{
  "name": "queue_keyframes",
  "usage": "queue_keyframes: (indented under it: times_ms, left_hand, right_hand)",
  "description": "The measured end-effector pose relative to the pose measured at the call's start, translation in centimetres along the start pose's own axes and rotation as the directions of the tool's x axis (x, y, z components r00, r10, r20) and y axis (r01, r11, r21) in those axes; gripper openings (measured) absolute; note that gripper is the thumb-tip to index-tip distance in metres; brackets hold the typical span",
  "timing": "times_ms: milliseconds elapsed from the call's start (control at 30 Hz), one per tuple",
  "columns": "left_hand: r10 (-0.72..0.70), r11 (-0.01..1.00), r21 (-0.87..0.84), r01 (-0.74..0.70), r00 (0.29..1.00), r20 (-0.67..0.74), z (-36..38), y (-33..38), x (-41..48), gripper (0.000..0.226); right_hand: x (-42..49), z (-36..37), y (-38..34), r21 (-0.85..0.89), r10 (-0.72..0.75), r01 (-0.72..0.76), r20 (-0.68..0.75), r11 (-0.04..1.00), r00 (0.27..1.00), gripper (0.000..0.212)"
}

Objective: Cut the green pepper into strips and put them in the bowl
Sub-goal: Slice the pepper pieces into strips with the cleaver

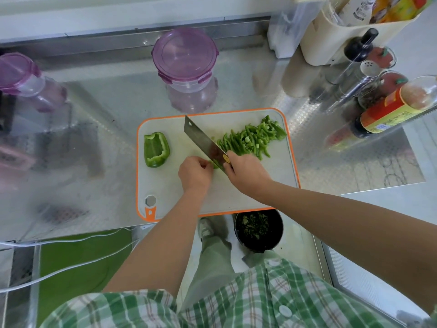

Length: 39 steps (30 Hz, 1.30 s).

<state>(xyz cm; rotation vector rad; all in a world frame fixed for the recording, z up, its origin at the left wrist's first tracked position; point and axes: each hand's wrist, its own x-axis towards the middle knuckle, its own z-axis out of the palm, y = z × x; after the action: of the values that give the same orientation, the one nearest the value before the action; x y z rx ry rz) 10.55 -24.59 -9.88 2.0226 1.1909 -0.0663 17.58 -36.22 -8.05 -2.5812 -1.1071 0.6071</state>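
Nearest the person, below the tabletop's edge and beneath the right forearm, a black round container [259, 229] sits on the floor beside a shoe, with dark green bits inside. Above it lies the white cutting board [236, 192] with its orange rim, on the shiny metal tabletop [106, 102].

Both hands work close together near the middle of the board. The left hand [195, 172] has its fingers curled down over a small green pepper piece [215, 165], pinning it to the board; only a sliver of the piece shows. The right hand [246, 174] is wrapped round the handle of a cleaver [203, 140], whose broad blade runs away from the hands, with the pepper piece right at its near end beside the left fingertips.

Left of the left hand, well apart, a pepper half [156, 150] lies hollow side up. Beyond the right hand, a heap of green pepper strips [250, 137] stretches toward the board's far right corner.

Farther out, past the board, stands a clear tub with a purple lid [185, 55]; a second purple-lidded tub [17, 69] is far to the left. Sauce bottles [397, 107] and shakers cluster far right of the right hand.
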Motion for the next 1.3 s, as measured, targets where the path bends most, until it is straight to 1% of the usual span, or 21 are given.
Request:
queue_keyframes:
  times_ms: [133, 267, 333, 433, 533, 667, 867, 933, 1033, 1100, 1133, 1200, 1300]
  left_hand:
    - [-0.004, 1.0, 0.019, 0.004, 1.0, 0.012, -0.1, 0.2, 0.0, 0.015]
    - [-0.003, 1.0, 0.019, 0.002, 1.0, 0.01, -0.1, 0.3, -0.1, 0.015]
    - [0.006, 0.999, 0.031, -0.006, 1.0, 0.007, -0.1, 0.2, -0.1, 0.016]
    - [0.026, 0.999, 0.035, -0.025, 1.0, -0.002, 0.0, 0.1, -0.1, 0.017]
    - [0.034, 0.999, 0.037, -0.034, 0.999, -0.023, 0.2, 0.1, -0.3, 0.016]
    - [0.045, 0.999, 0.025, -0.043, 0.997, -0.059, 0.4, 0.0, -0.6, 0.017]
    - [0.055, 0.998, 0.043, -0.053, 0.997, -0.051, 0.3, -0.2, -0.6, 0.018]
    - [0.058, 0.998, 0.031, -0.056, 0.995, -0.083, 0.0, -0.5, -0.8, 0.016]
    - [0.036, 0.999, -0.003, -0.037, 0.985, -0.169, -1.2, -1.4, -0.7, 0.013]
    - [0.045, 0.999, -0.016, -0.049, 0.98, -0.195, -1.9, -2.1, -0.3, 0.009]
    - [0.06, 0.998, -0.021, -0.065, 0.98, -0.189, -2.2, -2.3, 0.0, 0.007]
    - [0.093, 0.995, -0.03, -0.097, 0.987, -0.128, -2.3, -2.4, 0.3, 0.005]
    - [0.138, 0.989, -0.046, -0.139, 0.99, -0.019, -1.4, -1.9, 0.3, 0.006]
  right_hand:
    - [0.4, 0.5, -0.8, -0.067, 0.012, -0.01, 0.037, 0.998, 0.999, 0.021]
    - [0.8, 0.8, -1.1, -0.092, 0.015, -0.012, 0.024, 0.996, 1.0, 0.022]
    - [0.8, 0.8, -1.0, -0.035, 0.059, -0.06, -0.014, 0.998, 0.998, 0.021]
    - [0.9, 0.7, -0.4, 0.091, 0.131, -0.123, -0.08, 0.988, 0.988, 0.015]
    - [0.5, 0.0, 0.2, 0.135, 0.09, -0.082, -0.059, 0.987, 0.994, 0.017]
    - [-0.3, -0.4, 0.2, 0.087, 0.016, -0.012, -0.042, 0.996, 0.999, 0.014]
    - [-0.3, 0.1, 0.0, 0.016, 0.0, 0.0, -0.016, 1.0, 1.0, 0.016]
    - [-0.2, 0.0, 0.0, 0.025, 0.013, -0.012, -0.02, 1.0, 1.0, 0.017]
    - [0.1, -0.2, 0.1, 0.088, 0.028, -0.025, -0.037, 0.996, 0.999, 0.014]
    - [0.2, 0.0, 0.1, 0.079, 0.008, -0.006, -0.027, 0.997, 1.0, 0.017]
    - [0.2, 0.1, 0.0, 0.062, -0.001, 0.002, -0.019, 0.998, 1.0, 0.017]
    - [0.1, 0.3, -0.2, 0.049, 0.004, -0.003, -0.009, 0.999, 1.0, 0.017]
    - [0.3, 0.3, -0.1, 0.102, 0.039, -0.036, -0.035, 0.994, 0.999, 0.018]
